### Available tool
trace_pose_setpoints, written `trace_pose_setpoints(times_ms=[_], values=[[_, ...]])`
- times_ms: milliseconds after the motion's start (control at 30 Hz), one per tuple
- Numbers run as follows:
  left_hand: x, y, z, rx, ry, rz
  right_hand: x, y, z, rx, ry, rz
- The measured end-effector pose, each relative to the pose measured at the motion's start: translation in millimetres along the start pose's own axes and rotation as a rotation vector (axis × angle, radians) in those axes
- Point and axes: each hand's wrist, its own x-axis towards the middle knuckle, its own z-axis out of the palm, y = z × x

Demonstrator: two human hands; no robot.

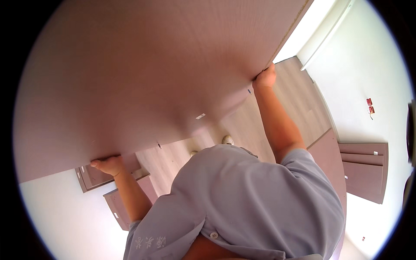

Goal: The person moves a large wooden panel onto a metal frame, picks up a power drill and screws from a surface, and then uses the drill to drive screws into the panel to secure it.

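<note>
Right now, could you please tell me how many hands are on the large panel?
2 in view: the left hand at the lower edge of the large panel, and the right hand near its right corner. The panel could hide others.

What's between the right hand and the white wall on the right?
Wood floor shows there in the head view, between the right hand at the brown panel and the white wall.

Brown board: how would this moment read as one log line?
brown board held in both hands; left hand on near edge; right hand at right corner; more boards at right
</note>
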Motion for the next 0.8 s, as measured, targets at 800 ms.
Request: trace_pose_setpoints(times_ms=[800], values=[[37.5, -81.2, 194.4, -0.114, -0.099, -0.052, 189.0, -32.7, 53.9, -0.280, 0.022, -0.089]])
